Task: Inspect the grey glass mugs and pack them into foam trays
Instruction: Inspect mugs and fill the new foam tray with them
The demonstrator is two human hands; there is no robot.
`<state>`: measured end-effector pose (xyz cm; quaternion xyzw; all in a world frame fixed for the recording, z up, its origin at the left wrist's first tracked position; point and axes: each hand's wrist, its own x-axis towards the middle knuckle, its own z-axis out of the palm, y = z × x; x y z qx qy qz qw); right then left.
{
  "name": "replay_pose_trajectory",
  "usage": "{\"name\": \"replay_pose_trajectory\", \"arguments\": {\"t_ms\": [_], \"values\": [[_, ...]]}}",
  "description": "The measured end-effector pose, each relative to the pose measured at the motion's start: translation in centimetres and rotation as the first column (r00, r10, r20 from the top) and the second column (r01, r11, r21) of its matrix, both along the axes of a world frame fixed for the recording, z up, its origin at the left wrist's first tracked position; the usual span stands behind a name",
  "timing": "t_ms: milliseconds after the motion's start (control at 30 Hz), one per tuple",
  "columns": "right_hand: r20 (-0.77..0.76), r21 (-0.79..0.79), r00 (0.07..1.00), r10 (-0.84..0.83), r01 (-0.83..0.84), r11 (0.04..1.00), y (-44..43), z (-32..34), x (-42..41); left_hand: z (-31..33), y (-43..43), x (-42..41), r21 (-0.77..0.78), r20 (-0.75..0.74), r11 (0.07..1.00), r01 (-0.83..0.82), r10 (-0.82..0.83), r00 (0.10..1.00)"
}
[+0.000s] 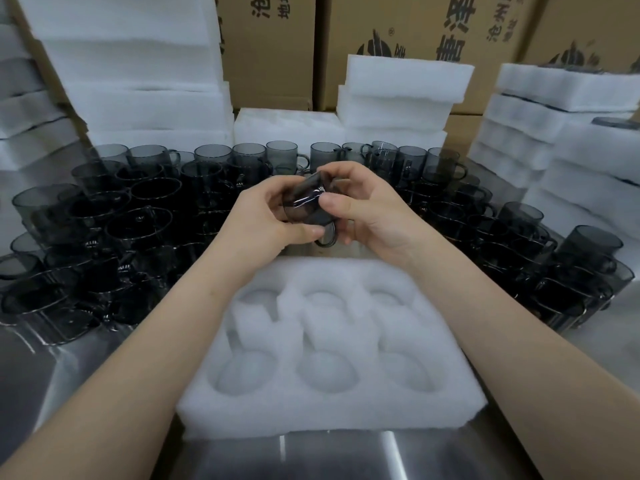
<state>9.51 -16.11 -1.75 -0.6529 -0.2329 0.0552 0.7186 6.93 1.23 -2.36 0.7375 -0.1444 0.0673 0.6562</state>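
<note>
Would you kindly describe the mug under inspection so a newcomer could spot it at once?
Start at the white foam tray with six empty pockets, nearest the viewer. Above its far edge, the left hand and right hand hold one grey mug. Unlike the standing mugs around, it alone is lifted and tilted.

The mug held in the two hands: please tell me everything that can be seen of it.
The mug is smoky grey see-through glass, a short cylinder with a loop handle pointing down toward the person. It is held tilted in the air, past the far edge of the foam tray. The left hand curls round one side; the right hand grips the other, thumb on the wall. Light glints on the glass.
</note>
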Motion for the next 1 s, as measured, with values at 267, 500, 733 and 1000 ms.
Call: {"name": "replay_pose_trajectory", "arguments": {"t_ms": [267,500,733,1000], "values": [[-0.060,0.021,0.987,-0.150,0.152,0.988,1.3,1.0,0.5,0.2,-1.2,-0.7,0.087,0.066,0.990,-0.113,0.107,0.992],[-0.213,0.105,0.977,-0.007,0.030,0.994,1.7,2.0,1.4,0.6,-1.2,-1.1,-0.081,-0.034,0.979,-0.185,0.183,0.983],[-0.177,0.242,0.954,0.241,-0.195,0.951,0.3,0.9,1.0,0.2,-0.9,-0.7,-0.132,-0.079,0.980,-0.149,0.139,0.987],[-0.069,0.045,0.984,-0.162,0.165,0.985,0.9,0.3,0.9,-0.2,-1.2,-0.5,0.062,0.075,0.994,-0.086,0.081,0.994]]}}
